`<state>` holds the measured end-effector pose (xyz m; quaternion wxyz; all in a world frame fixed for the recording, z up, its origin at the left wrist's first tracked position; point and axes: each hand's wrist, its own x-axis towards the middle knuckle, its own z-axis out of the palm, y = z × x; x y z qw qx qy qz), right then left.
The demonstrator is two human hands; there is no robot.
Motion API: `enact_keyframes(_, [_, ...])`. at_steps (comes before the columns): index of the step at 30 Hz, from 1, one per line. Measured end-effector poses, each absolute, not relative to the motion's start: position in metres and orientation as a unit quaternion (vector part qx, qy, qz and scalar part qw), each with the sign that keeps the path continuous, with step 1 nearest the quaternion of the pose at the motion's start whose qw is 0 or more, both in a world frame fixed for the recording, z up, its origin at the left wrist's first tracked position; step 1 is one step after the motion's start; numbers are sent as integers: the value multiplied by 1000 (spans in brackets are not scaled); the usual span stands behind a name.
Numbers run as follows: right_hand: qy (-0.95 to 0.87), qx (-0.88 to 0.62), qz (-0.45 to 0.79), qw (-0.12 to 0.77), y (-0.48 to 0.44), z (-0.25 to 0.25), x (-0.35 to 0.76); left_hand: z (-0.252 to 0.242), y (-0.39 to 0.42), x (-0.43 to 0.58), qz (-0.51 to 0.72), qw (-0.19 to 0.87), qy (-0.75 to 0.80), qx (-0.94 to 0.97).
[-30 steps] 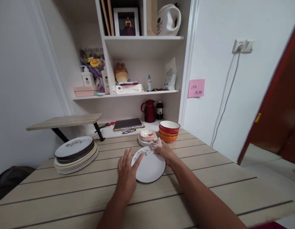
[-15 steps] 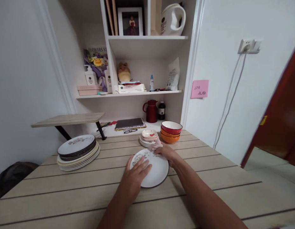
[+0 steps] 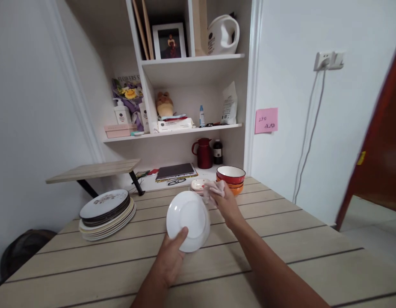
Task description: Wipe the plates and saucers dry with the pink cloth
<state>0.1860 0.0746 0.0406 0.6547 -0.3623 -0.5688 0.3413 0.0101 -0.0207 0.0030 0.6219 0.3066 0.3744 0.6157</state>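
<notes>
A white plate (image 3: 185, 214) is held tilted up above the table, its plain underside with a foot ring facing me. My left hand (image 3: 172, 256) grips its lower edge, thumb on the underside and fingers hidden behind. To the right of the plate, my right hand (image 3: 228, 204) is closed on a pale pink cloth (image 3: 214, 191), apart from the plate. Behind the cloth stand small heart-patterned dishes (image 3: 198, 185), partly covered. Beyond my right hand is a stack of red and orange bowls (image 3: 231, 173).
On the left of the wooden table (image 3: 121, 265) stands a stack of plates (image 3: 104, 205), beside a small raised wooden stand (image 3: 95, 169). At the back are a dark laptop (image 3: 175, 171), glasses (image 3: 176, 182), a red jug (image 3: 204, 154) and a dark bottle (image 3: 217, 152).
The plate has been lifted off the table and turned over from its flowered face to its underside. My left hand now grips its edge; the cloth has come off the plate.
</notes>
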Motion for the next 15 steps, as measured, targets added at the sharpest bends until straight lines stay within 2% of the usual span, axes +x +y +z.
enact_keyframes(3, [-662,-428,228,571,72,34,176,2,-21,10,594,665,345,294])
enact_keyframes(6, [-704,-471,188,496,71,29,171,0,-20,10,583,678,335,297])
enact_keyframes(12, [-742,-432,197,472,65,25,159,-7,-17,9,585,675,309,325])
enact_keyframes(15, [-793,-380,148,453,56,27,147,-8,-16,8,583,673,315,330])
